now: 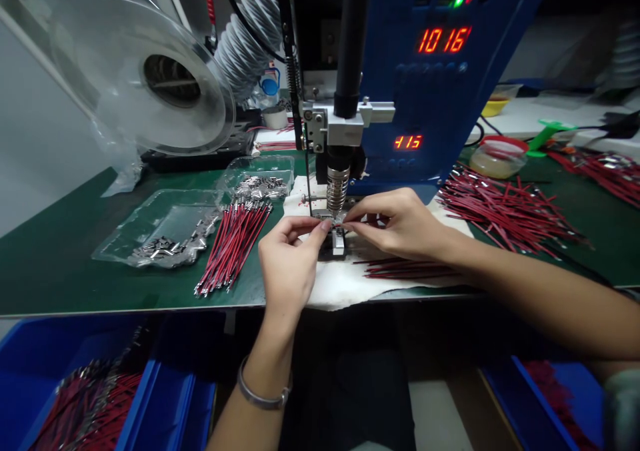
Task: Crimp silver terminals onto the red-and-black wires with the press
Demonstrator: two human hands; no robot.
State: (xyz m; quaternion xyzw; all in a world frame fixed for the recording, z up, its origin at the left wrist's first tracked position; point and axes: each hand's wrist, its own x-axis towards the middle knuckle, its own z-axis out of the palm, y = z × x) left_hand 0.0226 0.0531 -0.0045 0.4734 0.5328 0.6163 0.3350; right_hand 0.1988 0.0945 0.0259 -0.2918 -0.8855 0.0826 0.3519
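Observation:
At the small metal fixture [339,241] under the machine's spring-wrapped tip [338,188], both hands meet fingertip to fingertip. My left hand [290,258] is closed in a pinch at the fixture's left side; what lies between thumb and finger is too small to make out. From the right, my right hand [400,221] pinches what looks like a thin red-and-black wire, mostly hidden by the fingers. Below that hand, several red-and-black wires [400,268] lie on a white cloth [340,291]. A bundle of wires with silvery ends [235,248] rests left of my left hand.
Clear plastic trays [150,221] of small metal parts stand at the left. The blue machine [415,98] rises behind the fixture. More wires [505,208] pile at the right, near a red-lidded jar [499,156]. Blue bins [165,404] sit below the table edge.

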